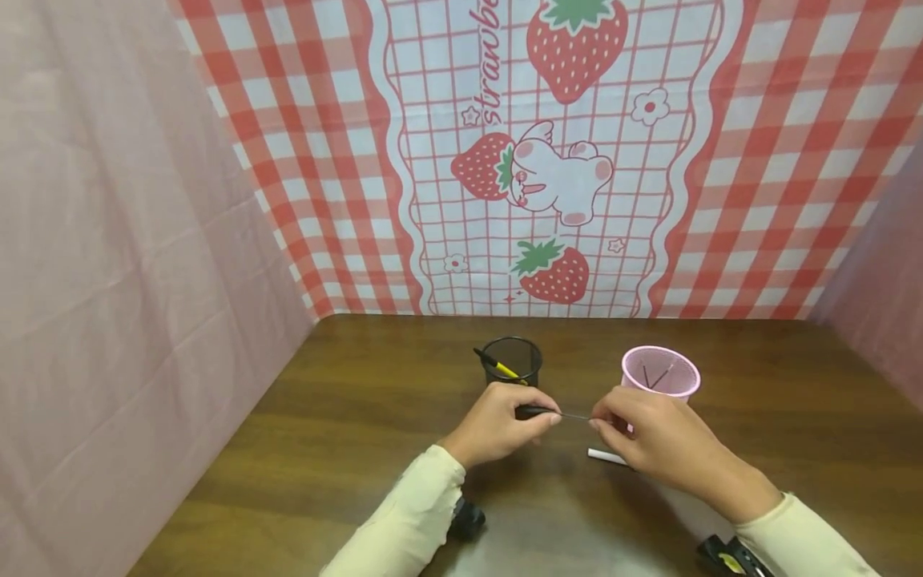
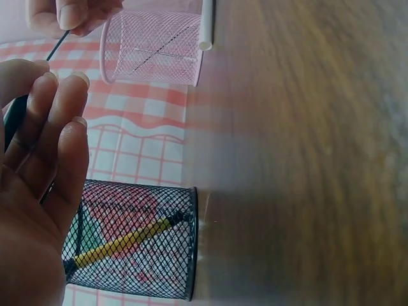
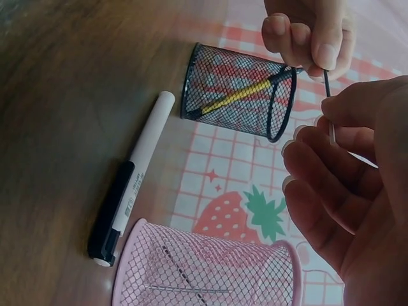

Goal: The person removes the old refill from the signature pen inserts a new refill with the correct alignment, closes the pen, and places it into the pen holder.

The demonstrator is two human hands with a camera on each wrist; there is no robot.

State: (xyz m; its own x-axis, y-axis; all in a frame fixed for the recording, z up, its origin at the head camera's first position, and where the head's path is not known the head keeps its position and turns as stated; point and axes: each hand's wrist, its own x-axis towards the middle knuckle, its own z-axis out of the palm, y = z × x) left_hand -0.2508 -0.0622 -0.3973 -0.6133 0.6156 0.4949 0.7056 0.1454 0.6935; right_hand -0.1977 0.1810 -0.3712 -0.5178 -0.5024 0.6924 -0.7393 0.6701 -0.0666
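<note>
My left hand (image 1: pixel 505 421) grips the thick black end of a slim tool (image 1: pixel 532 411), whose kind I cannot tell. The tool's thin shaft points right, and the thumb and fingers of my right hand (image 1: pixel 659 437) pinch it near its far end. A pale tip shows below the right thumb in the right wrist view. Both hands are raised above the wooden table, in front of two mesh pen cups. Under the right hand lies a white pen with a black section (image 3: pixel 135 175), partly hidden in the head view.
A black mesh cup (image 2: pixel 134 290) behind the left hand holds a yellow-and-black pen (image 2: pixel 124 247). The pink mesh cup (image 1: pixel 661 353) behind the right hand contains two thin sticks (image 1: pixel 659 375). A checked strawberry cloth (image 1: pixel 346 200) hangs along the back edge of the brown table (image 1: pixel 288 449).
</note>
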